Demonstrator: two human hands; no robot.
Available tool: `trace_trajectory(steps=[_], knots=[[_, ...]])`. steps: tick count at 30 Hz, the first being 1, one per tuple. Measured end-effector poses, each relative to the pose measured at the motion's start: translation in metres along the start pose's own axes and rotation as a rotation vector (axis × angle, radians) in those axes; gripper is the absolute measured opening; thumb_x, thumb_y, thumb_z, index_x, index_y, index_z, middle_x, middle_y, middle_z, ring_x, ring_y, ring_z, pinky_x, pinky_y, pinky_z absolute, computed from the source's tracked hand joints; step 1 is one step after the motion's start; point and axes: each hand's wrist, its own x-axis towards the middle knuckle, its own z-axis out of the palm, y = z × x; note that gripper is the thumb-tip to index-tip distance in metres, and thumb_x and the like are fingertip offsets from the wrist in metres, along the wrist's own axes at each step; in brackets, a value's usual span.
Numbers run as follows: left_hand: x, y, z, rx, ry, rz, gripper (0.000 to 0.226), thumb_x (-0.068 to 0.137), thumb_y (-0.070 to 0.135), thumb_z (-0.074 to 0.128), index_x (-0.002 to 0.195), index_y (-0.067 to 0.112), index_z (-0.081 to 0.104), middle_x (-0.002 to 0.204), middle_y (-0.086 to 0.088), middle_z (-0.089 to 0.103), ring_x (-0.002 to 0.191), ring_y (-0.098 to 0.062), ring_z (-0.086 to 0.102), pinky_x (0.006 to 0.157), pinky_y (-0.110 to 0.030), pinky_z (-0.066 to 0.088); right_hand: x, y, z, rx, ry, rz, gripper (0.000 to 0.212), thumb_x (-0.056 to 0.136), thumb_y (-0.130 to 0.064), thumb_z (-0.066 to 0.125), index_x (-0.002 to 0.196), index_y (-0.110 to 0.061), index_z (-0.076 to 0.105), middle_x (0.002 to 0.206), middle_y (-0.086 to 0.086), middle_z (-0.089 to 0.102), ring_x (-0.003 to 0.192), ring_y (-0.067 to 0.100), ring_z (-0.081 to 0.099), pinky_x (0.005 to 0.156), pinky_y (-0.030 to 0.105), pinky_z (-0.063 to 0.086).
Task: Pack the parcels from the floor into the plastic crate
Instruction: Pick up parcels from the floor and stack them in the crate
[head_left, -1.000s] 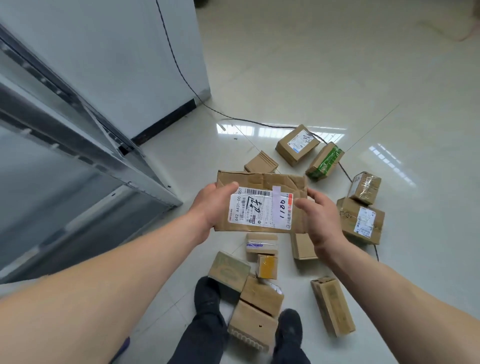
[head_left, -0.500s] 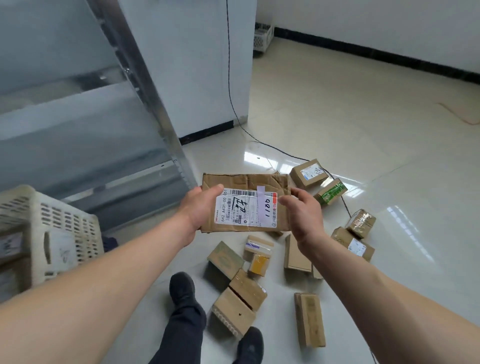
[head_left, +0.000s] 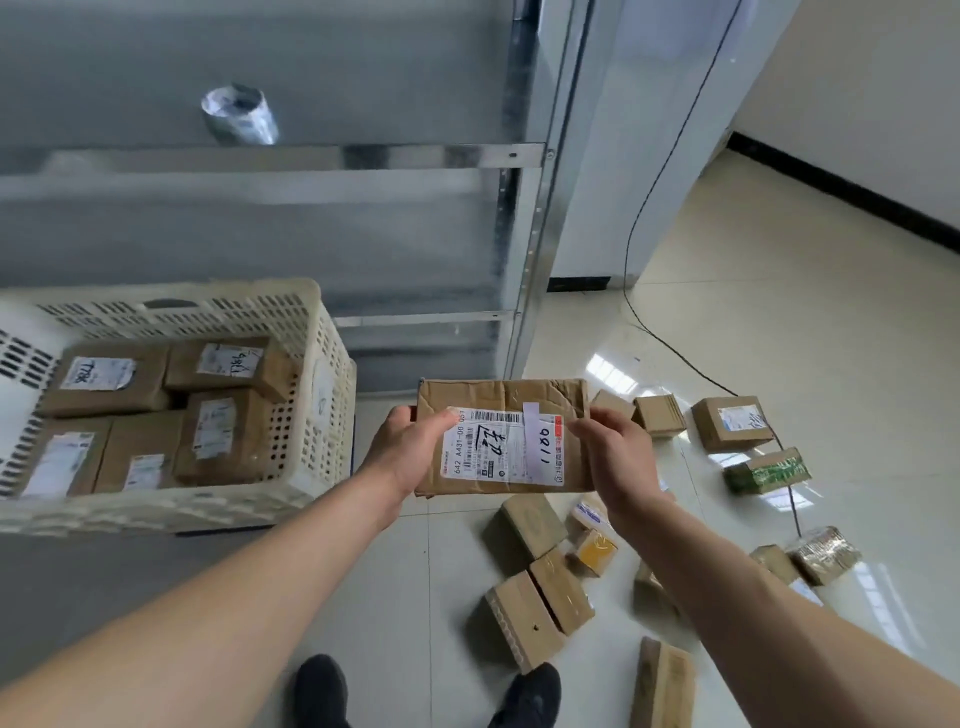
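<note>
Crate (head_left: 317, 415) top open; parcels (head_left: 156, 410) inside.

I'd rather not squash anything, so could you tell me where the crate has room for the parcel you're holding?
The crate floor looks covered: five parcels fill the visible bottom, touching. Room is only on top of them, below the rim. Its far-left end is out of view. The held parcel is beside the crate, gripped by the left hand and right hand.

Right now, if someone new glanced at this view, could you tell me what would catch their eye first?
First, the flat cardboard parcel at centre, gripped at its ends by the left hand and right hand, its white label facing up. To its left stands the cream plastic crate, already holding several labelled parcels. Lower right, loose boxes lie scattered over the glossy floor.
</note>
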Motion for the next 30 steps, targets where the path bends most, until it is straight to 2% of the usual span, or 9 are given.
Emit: trace_trajectory(steps=[4, 7, 10, 12, 14, 17, 22, 27, 30], knots=[[0.01, -0.026, -0.082, -0.051, 0.043, 0.016, 0.046, 0.083, 0.052, 0.062, 0.111, 0.017, 0.055, 0.102, 0.001, 0.067, 0.089, -0.014, 0.061, 0.07, -0.029, 0.048, -0.017, -0.01, 0.085, -0.024, -0.027, -0.002, 0.016, 0.096, -0.009, 0.058, 0.107, -0.011, 0.07, 0.088, 0.012, 0.076, 0.067, 0.019, 0.075, 0.051, 0.027, 0.057], [0.02, -0.044, -0.146, -0.069, 0.065, 0.015, 0.045, 0.083, 0.053, 0.061, 0.112, 0.022, 0.047, 0.11, 0.005, 0.058, 0.103, -0.016, 0.051, 0.083, -0.03, 0.038, -0.03, -0.015, 0.153, -0.048, -0.054, 0.004, 0.017, 0.094, -0.007, 0.058, 0.099, -0.017, 0.07, 0.087, 0.012, 0.077, 0.075, 0.027, 0.076, 0.058, 0.036, 0.062], [0.031, -0.058, -0.207, -0.091, 0.07, -0.005, 0.068, 0.089, 0.049, 0.06, 0.144, 0.017, 0.037, 0.144, -0.004, 0.044, 0.13, -0.022, 0.041, 0.098, -0.033, 0.031, -0.037, -0.016, 0.219, -0.069, -0.067, -0.006, 0.018, 0.093, -0.006, 0.058, 0.095, -0.018, 0.071, 0.087, 0.013, 0.077, 0.079, 0.029, 0.075, 0.062, 0.038, 0.062], [0.035, -0.062, -0.236, -0.083, 0.087, 0.003, 0.072, 0.093, 0.045, 0.058, 0.15, 0.012, 0.03, 0.154, -0.008, 0.034, 0.138, -0.024, 0.034, 0.096, -0.031, 0.028, -0.041, -0.017, 0.248, -0.063, -0.094, -0.011, 0.016, 0.091, -0.008, 0.06, 0.093, -0.018, 0.071, 0.085, 0.011, 0.078, 0.08, 0.029, 0.075, 0.067, 0.043, 0.063], [0.041, -0.069, -0.27, -0.104, 0.101, -0.004, 0.069, 0.093, 0.044, 0.057, 0.149, 0.012, 0.031, 0.154, -0.007, 0.034, 0.134, -0.022, 0.036, 0.098, -0.033, 0.029, -0.043, -0.017, 0.284, -0.086, -0.122, -0.014, 0.016, 0.084, -0.013, 0.062, 0.096, -0.015, 0.073, 0.084, 0.008, 0.078, 0.082, 0.03, 0.076, 0.076, 0.051, 0.063], [0.05, -0.076, -0.307, -0.11, 0.122, -0.031, 0.082, 0.088, 0.052, 0.059, 0.152, 0.013, 0.026, 0.159, -0.007, 0.028, 0.141, -0.024, 0.031, 0.11, -0.041, 0.027, -0.046, -0.023, 0.322, -0.138, -0.156, -0.035, 0.024, 0.075, -0.019, 0.063, 0.094, -0.011, 0.076, 0.078, 0.005, 0.077, 0.08, 0.03, 0.076, 0.077, 0.052, 0.063], [0.068, -0.082, -0.343, -0.102, 0.167, -0.062, 0.101, 0.06, 0.076, 0.058, 0.14, 0.015, 0.044, 0.145, -0.009, 0.05, 0.13, -0.031, 0.046, 0.108, -0.051, 0.036, -0.033, -0.029, 0.361, -0.201, -0.229, -0.043, 0.04, 0.065, -0.028, 0.061, 0.098, -0.012, 0.075, 0.085, 0.006, 0.078, 0.082, 0.026, 0.076, 0.077, 0.048, 0.064], [0.087, -0.073, -0.362, -0.131, 0.173, -0.085, 0.067, 0.092, 0.047, 0.058, 0.145, 0.012, 0.036, 0.151, -0.007, 0.04, 0.128, -0.021, 0.041, 0.096, -0.032, 0.03, -0.007, -0.037, 0.395, -0.247, -0.263, -0.051, 0.036, 0.063, -0.029, 0.062, 0.096, -0.018, 0.073, 0.087, 0.003, 0.078, 0.079, 0.021, 0.076, 0.076, 0.043, 0.064], [0.102, -0.073, -0.369, -0.106, 0.191, -0.105, 0.074, 0.092, 0.044, 0.059, 0.152, 0.018, 0.024, 0.156, -0.003, 0.034, 0.132, -0.019, 0.038, 0.105, -0.036, 0.032, 0.018, -0.045, 0.416, -0.307, -0.315, -0.044, 0.039, 0.062, -0.03, 0.062, 0.099, -0.021, 0.07, 0.091, 0.005, 0.078, 0.084, 0.025, 0.076, 0.081, 0.05, 0.063]])
